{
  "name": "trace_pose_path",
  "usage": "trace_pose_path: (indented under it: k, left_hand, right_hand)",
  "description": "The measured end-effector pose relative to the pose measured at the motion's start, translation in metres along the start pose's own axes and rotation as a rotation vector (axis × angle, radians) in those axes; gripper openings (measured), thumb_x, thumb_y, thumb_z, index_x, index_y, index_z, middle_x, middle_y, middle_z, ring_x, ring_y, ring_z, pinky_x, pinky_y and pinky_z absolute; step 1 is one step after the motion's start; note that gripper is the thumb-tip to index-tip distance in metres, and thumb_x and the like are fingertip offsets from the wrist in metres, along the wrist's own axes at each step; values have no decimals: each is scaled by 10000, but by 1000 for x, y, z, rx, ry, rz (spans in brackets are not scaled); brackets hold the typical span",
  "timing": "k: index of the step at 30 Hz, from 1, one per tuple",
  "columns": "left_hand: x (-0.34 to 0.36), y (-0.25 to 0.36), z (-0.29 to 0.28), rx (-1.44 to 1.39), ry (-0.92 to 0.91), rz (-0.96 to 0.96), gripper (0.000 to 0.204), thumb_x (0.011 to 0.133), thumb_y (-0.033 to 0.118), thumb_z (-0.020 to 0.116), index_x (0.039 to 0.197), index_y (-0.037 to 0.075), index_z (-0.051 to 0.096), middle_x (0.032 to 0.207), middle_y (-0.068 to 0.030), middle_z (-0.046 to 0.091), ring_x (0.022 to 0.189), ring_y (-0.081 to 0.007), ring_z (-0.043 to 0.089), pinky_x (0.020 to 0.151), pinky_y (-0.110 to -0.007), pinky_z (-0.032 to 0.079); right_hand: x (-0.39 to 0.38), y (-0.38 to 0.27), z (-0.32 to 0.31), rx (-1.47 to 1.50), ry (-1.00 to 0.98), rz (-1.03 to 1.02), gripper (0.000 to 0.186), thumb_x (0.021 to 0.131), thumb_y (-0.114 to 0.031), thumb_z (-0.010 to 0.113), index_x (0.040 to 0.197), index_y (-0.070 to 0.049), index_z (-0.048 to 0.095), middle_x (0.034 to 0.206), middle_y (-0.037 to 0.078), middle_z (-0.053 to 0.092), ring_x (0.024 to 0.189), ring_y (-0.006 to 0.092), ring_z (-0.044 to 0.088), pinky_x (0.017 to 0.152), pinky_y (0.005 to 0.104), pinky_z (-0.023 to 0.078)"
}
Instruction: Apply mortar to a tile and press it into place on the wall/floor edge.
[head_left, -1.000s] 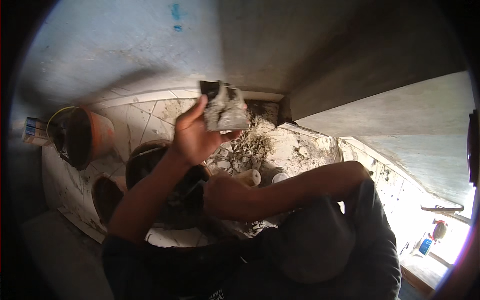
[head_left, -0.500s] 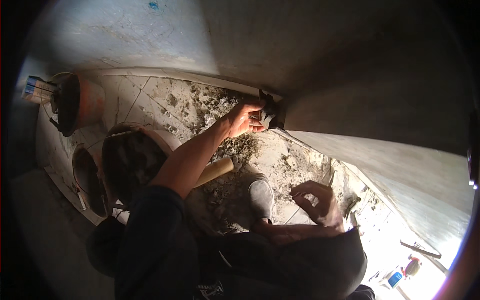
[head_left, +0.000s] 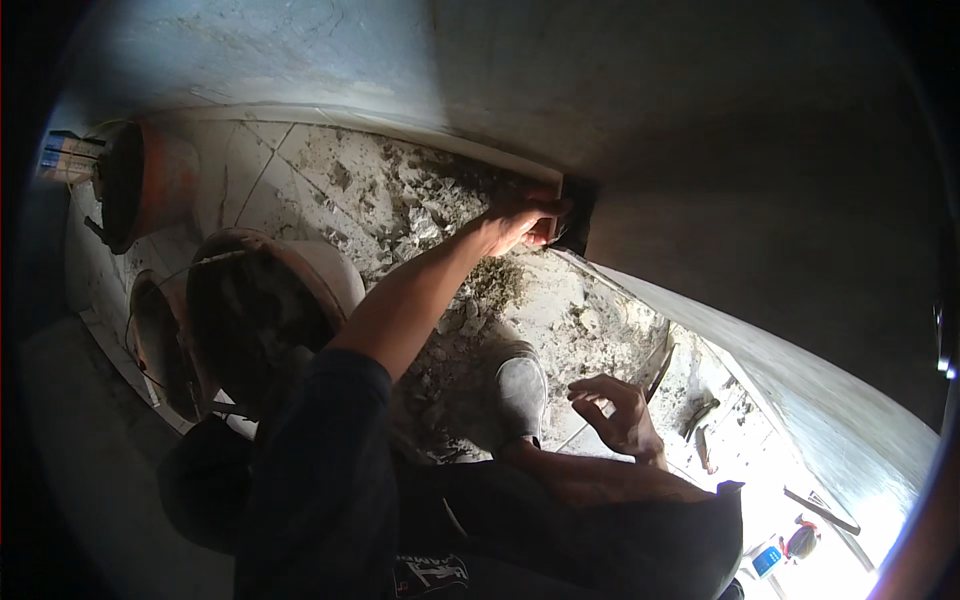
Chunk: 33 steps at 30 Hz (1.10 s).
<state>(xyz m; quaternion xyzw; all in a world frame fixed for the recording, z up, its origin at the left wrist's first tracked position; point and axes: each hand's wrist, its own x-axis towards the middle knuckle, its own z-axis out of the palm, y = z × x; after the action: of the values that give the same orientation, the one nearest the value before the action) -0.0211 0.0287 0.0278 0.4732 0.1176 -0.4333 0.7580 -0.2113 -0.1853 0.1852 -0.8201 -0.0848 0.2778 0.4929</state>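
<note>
My left hand (head_left: 527, 221) reaches to the wall corner, its fingers closed on a small flat piece that looks like tile (head_left: 557, 207). The piece stands on edge beside a dark gap (head_left: 577, 215) at the foot of the wall, in line with the skirting; its face is mostly hidden by my fingers. Right of my shoe (head_left: 521, 397), my right hand (head_left: 622, 418) hangs in the air over the floor. Its fingers are bent and apart from the thumb, with nothing visible between them.
Grey rubble (head_left: 430, 215) litters the tiled floor around my shoe. At left stand a large bucket (head_left: 335, 272), a smaller one (head_left: 160, 345) and an orange bucket (head_left: 170, 185). Thin tools (head_left: 703, 430) and a long bar (head_left: 822, 510) lie at right by the wall.
My left hand has moved slightly right and up, deeper into the corner, turning the piece edge-on. My right hand has shifted a little left and its fingers have loosened. A pale cylindrical handle is now hidden behind my left arm.
</note>
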Motion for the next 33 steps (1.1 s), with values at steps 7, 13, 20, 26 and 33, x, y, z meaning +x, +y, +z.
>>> trace_pose_path:
  k: [7,13,20,26,33]
  left_hand:
    - [0,-2,14,134,193,109,437,742,364,787,1016,63,628,948,-96,618,866,-225,596,783,-409,525]
    - [14,-18,11,84,189,129,295,803,381,733,728,141,579,676,10,565,657,-121,525,792,-365,460]
    - [20,-22,23,222,347,108,611,715,511,699,1130,66,637,1028,-170,650,1030,-372,592,834,-492,522]
    - [17,-19,21,472,429,237,592,714,461,761,1151,82,636,1057,-176,645,980,-272,617,750,-378,530]
    - [20,-12,19,187,257,147,391,780,399,746,624,87,569,569,-35,537,523,-136,490,497,-295,380]
  right_hand:
    - [41,2,21,-19,-94,-80,187,834,-58,686,1014,-15,662,852,120,679,786,205,676,708,315,543]
    - [95,33,110,-235,-14,-395,318,799,-143,688,1105,-87,621,1081,148,620,1020,288,588,865,412,502]
    - [121,76,148,-134,-400,-297,325,820,-172,653,1131,-96,597,1132,137,592,1067,279,557,917,408,456]
    - [121,76,147,-239,-379,-345,349,820,-182,633,1155,-98,582,1153,134,582,1086,273,546,943,416,430]
    - [126,70,157,-325,-282,-477,377,820,-194,610,1183,-100,565,1177,130,570,1109,267,534,973,425,401]
